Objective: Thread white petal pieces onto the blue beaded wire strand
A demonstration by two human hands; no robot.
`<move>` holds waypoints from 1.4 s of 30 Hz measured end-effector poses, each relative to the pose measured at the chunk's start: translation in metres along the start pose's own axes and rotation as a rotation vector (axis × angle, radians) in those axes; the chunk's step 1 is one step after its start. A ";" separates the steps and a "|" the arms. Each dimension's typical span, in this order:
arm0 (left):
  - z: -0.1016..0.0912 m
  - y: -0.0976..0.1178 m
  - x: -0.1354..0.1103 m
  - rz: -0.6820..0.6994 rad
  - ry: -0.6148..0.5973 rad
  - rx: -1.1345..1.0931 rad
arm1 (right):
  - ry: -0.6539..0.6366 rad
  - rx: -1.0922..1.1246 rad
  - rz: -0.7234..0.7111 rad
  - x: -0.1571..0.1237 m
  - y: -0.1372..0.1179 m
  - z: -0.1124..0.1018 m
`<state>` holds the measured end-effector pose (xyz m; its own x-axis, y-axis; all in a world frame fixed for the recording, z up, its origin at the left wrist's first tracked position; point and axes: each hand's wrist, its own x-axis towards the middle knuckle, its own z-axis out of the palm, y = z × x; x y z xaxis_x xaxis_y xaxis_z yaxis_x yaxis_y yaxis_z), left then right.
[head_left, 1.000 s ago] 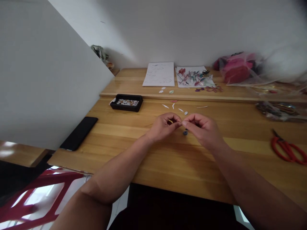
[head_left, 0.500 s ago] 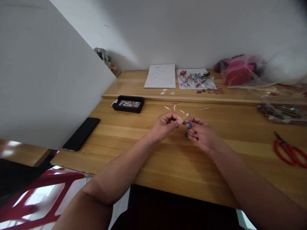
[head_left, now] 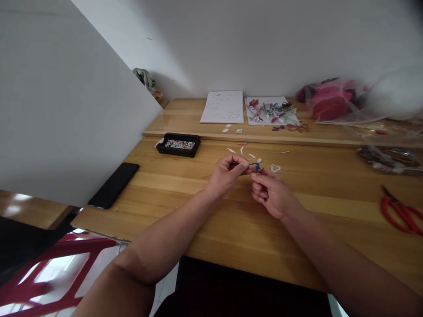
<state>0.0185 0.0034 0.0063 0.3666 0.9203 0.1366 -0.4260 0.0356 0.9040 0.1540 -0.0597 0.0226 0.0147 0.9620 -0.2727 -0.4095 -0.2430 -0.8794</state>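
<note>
A small blue curved strand (head_left: pixel 255 165), perhaps thread or wire, is between my two hands just above the table. My left hand (head_left: pixel 228 174) is closed, thumb and forefinger pinching the strand's left end. From the right, my right hand (head_left: pixel 272 190) is closed too, its fingertips pressed together against the strand's lower end; part of it is hidden by the fingers. Just beyond my hands lie thin white leaf-shaped cut-outs (head_left: pixel 252 156), a pink one (head_left: pixel 242 143) and a white outlined shape (head_left: pixel 275 168).
A black tray (head_left: pixel 191 152) of beads stands left, with a black phone (head_left: pixel 114 186) nearer. Red-handled pliers or cutters (head_left: pixel 401 213) lie right. On the back ledge are a white sheet (head_left: pixel 222 107), a second sheet bearing colourful flower pieces (head_left: pixel 274 113), and a plastic bag (head_left: pixel 333 103).
My right hand has moved slightly down and left, and its fingers have curled closer. The blue strand now shows above its fingertips. The white outlined shape has come into sight.
</note>
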 end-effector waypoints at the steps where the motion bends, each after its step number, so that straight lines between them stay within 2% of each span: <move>1: 0.000 0.000 0.000 -0.003 0.007 0.002 | -0.001 -0.002 -0.015 0.000 0.000 0.001; 6: -0.001 -0.001 0.001 -0.018 -0.014 0.001 | 0.098 -0.003 -0.129 0.000 0.001 0.004; 9: 0.001 -0.002 -0.001 -0.055 -0.028 -0.034 | 0.142 0.002 -0.150 0.002 0.002 0.003; 16: 0.004 -0.001 -0.004 -0.195 0.003 -0.171 | 0.147 -0.001 -0.162 0.003 0.003 0.002; 22: 0.004 0.003 -0.003 -0.269 0.040 -0.185 | 0.174 -0.056 -0.203 0.003 0.002 0.003; 30: 0.008 0.007 -0.004 -0.307 0.073 -0.182 | 0.173 -0.140 -0.276 0.008 0.005 -0.005; 36: 0.008 0.008 -0.005 -0.303 0.061 -0.156 | 0.172 -0.284 -0.357 0.011 0.009 -0.011; 42: 0.007 0.008 -0.005 -0.298 0.042 -0.137 | 0.178 -0.349 -0.379 0.010 0.008 -0.012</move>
<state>0.0191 -0.0037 0.0153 0.4591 0.8765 -0.1450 -0.4137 0.3554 0.8382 0.1624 -0.0531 0.0083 0.2691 0.9617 0.0531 -0.0189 0.0604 -0.9980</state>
